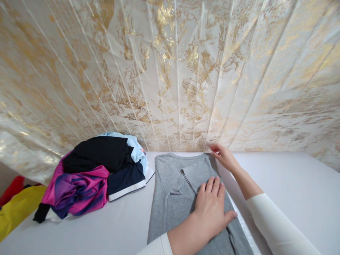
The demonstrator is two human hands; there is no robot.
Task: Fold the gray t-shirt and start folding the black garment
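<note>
Nearest the lens, the left hand [211,207] lies flat and open, palm down, pressing on a grey top [172,198] spread lengthwise on the white table [292,184]; it grips nothing, its fingers together and its thumb stretched out to the side. Well off to the left of that hand, at the table's edge, sit a yellow cloth [18,209] and a bit of red cloth [12,187]. Nearer, but still apart from the hand, is a heap of clothes [98,170]: a pink and purple piece in front, black and navy pieces on top, and pale blue behind. Directly under and just beyond the left hand's fingertips, one side of the grey top is folded in over the body, its edge forming a dark diagonal seam. Beyond the left hand, at the far corner of the top by the neckline, the right hand [224,156] touches the shoulder with loosely bent fingers; whether it pinches the fabric or only rests on it I cannot tell. A gold-veined white sheet [172,71] hangs as backdrop behind everything. The risk I judge here is the fold slipping: if the flat palm lifts or slides while the far hand tugs, the soft knit could bunch or skew. The near edge of the top also lies close to the table's rim and could drag off it.
</note>
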